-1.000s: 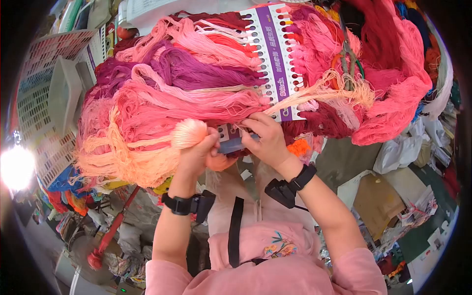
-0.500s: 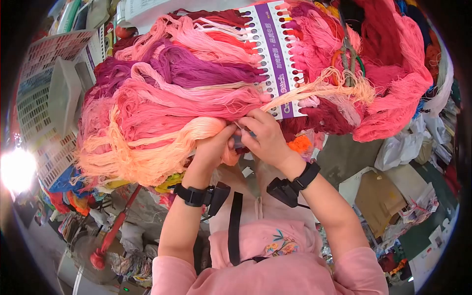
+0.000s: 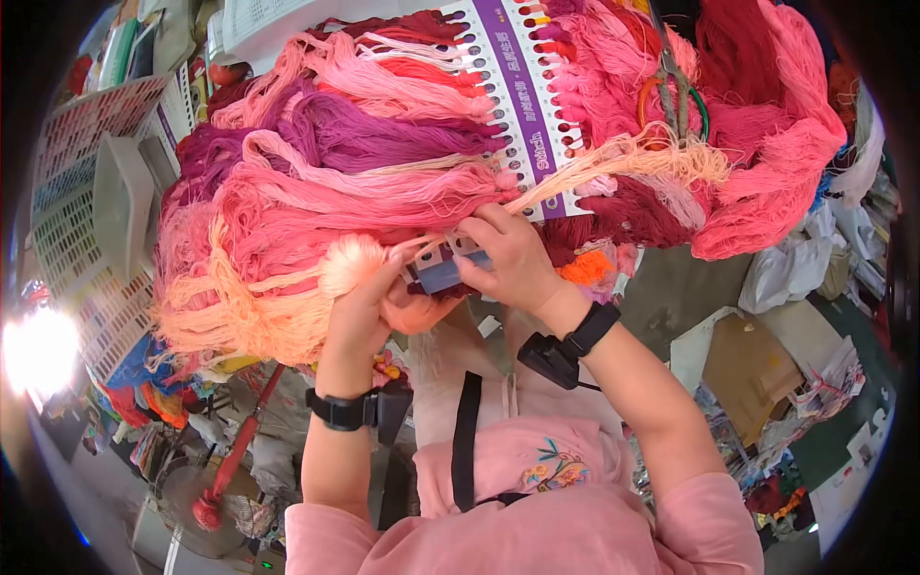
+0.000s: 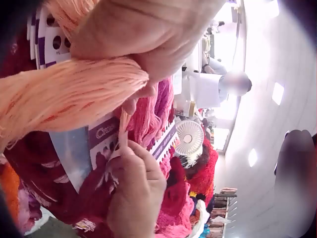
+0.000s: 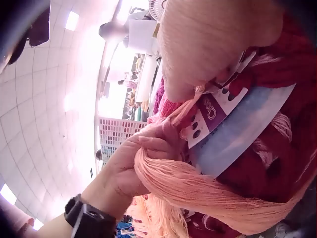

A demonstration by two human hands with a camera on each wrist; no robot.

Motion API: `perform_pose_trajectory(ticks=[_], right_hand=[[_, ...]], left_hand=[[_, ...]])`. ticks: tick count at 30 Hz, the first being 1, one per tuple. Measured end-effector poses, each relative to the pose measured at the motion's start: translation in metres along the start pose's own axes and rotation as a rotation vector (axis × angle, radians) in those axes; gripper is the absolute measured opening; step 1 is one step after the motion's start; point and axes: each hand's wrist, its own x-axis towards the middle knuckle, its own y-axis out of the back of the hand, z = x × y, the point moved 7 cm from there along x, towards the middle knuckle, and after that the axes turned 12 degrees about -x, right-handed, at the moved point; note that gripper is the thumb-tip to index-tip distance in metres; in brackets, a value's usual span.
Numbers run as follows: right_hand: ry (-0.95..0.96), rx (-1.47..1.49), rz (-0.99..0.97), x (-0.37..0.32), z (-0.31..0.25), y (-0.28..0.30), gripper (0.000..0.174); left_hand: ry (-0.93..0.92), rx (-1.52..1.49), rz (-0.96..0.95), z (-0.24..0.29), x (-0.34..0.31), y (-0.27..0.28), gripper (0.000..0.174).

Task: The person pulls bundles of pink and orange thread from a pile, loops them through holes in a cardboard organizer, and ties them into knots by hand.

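Observation:
My left hand (image 3: pixel 364 305) grips a thick peach thread skein (image 4: pixel 74 94), which folds over the hand and hangs below it. A thin length of the same thread (image 5: pixel 185 110) stretches from that grip to my right hand (image 3: pixel 513 257). My right thumb and fingers pinch its end, close to a second card (image 5: pixel 214 111) with punched holes and purple print. A bluish clear strip (image 3: pixel 443 276) lies at this card's edge. Above the hands is the long white and purple thread card (image 3: pixel 517 86), its holes threaded with pink, red and purple skeins (image 3: pixel 374 134).
Orange-and-green-handled scissors (image 3: pixel 680 101) lie on the threads at the right. Loose pale peach strands (image 3: pixel 623 168) cross the card's lower end. A perforated colour-chart sheet (image 3: pixel 77 192) stands at the left. A red-handled tool (image 3: pixel 230 470) is below. A small white fan (image 4: pixel 189 138) stands beyond.
My left hand came toward the right hand, then drew back left with the peach skein, and a length of thread now spans the gap. My right hand has barely moved.

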Motion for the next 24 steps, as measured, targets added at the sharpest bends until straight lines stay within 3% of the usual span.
perform_pose_trajectory(ticks=[1,3,5,6,7,9,10,11,13,15,17,19,21,24], right_hand=[[-0.005,0.002,0.005,0.000,0.002,0.000,0.020],[-0.012,0.041,-0.009,-0.002,0.005,-0.004,0.020],[-0.091,0.199,0.033,-0.004,0.011,-0.004,0.019],[-0.166,0.355,0.071,-0.005,0.016,-0.003,0.019],[-0.168,0.349,0.072,-0.005,0.016,-0.002,0.019],[-0.229,0.449,0.103,-0.004,0.019,0.000,0.020],[-0.235,0.444,0.104,-0.003,0.020,-0.002,0.020],[-0.200,0.314,0.083,-0.001,0.018,-0.005,0.020],[-0.168,0.183,0.065,0.001,0.012,-0.011,0.020],[-0.122,-0.068,0.049,0.000,0.003,-0.013,0.024],[-0.143,-0.118,-0.041,0.000,0.006,-0.020,0.028],[-0.158,-0.160,-0.059,0.000,0.006,-0.021,0.028],[-0.145,-0.190,-0.036,0.002,0.005,-0.020,0.028],[-0.129,-0.204,-0.002,0.005,0.000,-0.018,0.027]], left_hand=[[0.097,-0.121,-0.104,-0.002,-0.008,-0.011,0.018],[0.097,-0.159,-0.075,0.001,-0.015,-0.025,0.017],[0.186,0.014,-0.335,-0.004,-0.005,-0.045,0.017],[0.114,0.270,-0.276,-0.011,0.011,-0.044,0.014],[0.116,0.268,-0.282,-0.015,0.017,-0.047,0.014],[0.138,0.666,-0.218,-0.023,0.027,-0.042,0.012],[0.052,0.772,-0.159,-0.014,0.029,-0.041,0.013],[0.057,0.773,-0.163,-0.010,0.025,-0.042,0.013],[0.007,0.744,0.103,0.010,0.010,-0.029,0.014],[-0.021,0.598,0.100,0.028,-0.007,-0.001,0.019],[0.040,0.197,0.177,0.047,-0.027,0.025,0.023],[-0.153,0.235,0.357,0.082,-0.054,0.055,0.026],[-0.154,0.040,0.240,0.122,-0.088,0.091,0.024],[-0.289,0.087,0.106,0.165,-0.123,0.063,0.020]])
